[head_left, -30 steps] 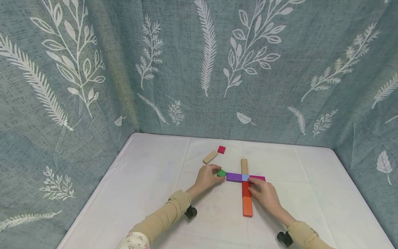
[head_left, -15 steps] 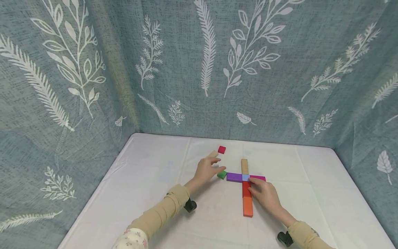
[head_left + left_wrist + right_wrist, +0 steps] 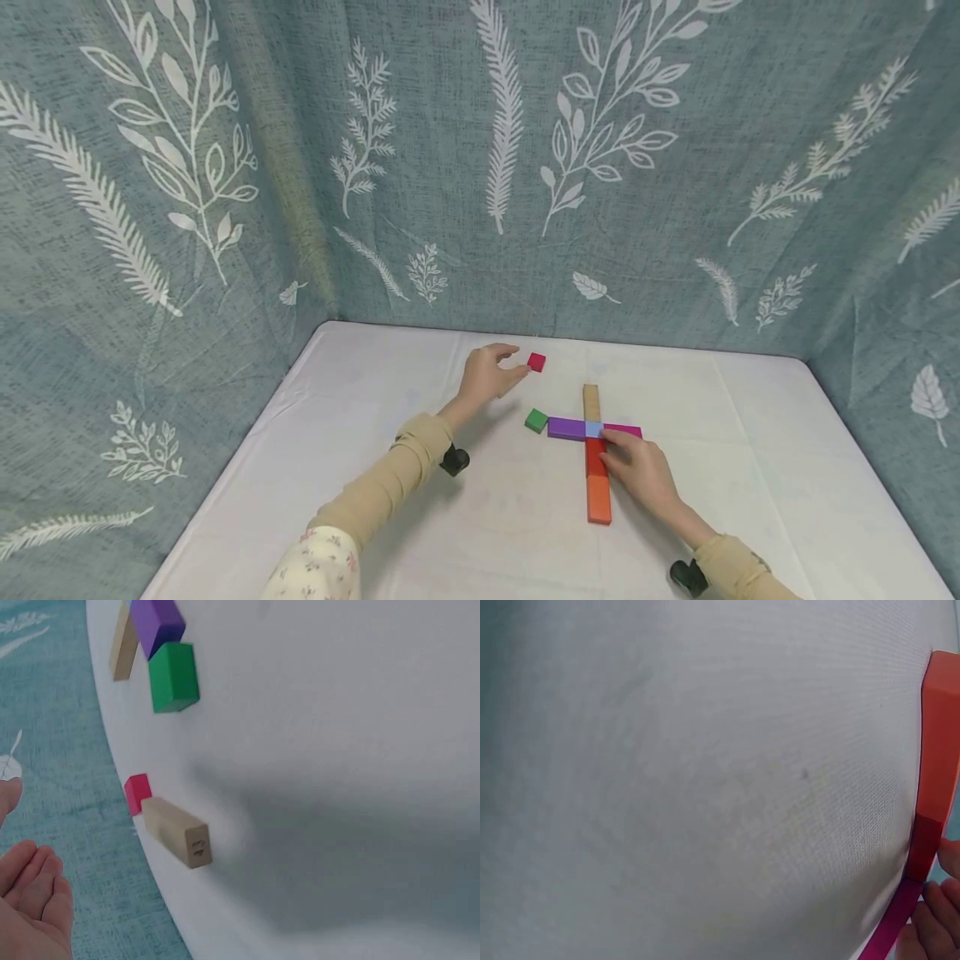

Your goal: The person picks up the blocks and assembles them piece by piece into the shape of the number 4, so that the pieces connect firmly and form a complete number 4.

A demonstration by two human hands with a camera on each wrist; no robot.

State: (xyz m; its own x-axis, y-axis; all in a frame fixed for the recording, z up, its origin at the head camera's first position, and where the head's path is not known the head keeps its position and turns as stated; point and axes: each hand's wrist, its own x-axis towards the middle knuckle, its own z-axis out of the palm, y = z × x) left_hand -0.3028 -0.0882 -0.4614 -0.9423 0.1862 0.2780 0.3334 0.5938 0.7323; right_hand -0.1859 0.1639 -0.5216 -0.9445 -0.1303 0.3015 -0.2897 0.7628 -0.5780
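My left hand (image 3: 487, 375) hovers over the back of the table, thumb and fingers apart, holding nothing. Beneath it lies a plain wooden block (image 3: 176, 832), covered by the hand in the head view. A small red block (image 3: 536, 362) is just beyond its fingertips. My right hand (image 3: 641, 471) rests at the corner of a cross of blocks, fingertips touching the light blue block (image 3: 593, 429) and the red bar (image 3: 595, 457). The cross also has a purple block (image 3: 566, 428), a magenta block (image 3: 626, 431), a wooden block (image 3: 592, 402) and an orange block (image 3: 598, 500).
A green block (image 3: 536, 420) lies turned at an angle by the purple block's left end. White cloth covers the table (image 3: 750, 433). A patterned blue-green curtain (image 3: 480, 167) rises behind its back edge. Dark wrist cameras (image 3: 454, 460) hang under both sleeves.
The left hand has let go of the green block and moved back and leftward over the wooden block. The right hand has stayed on the cross.
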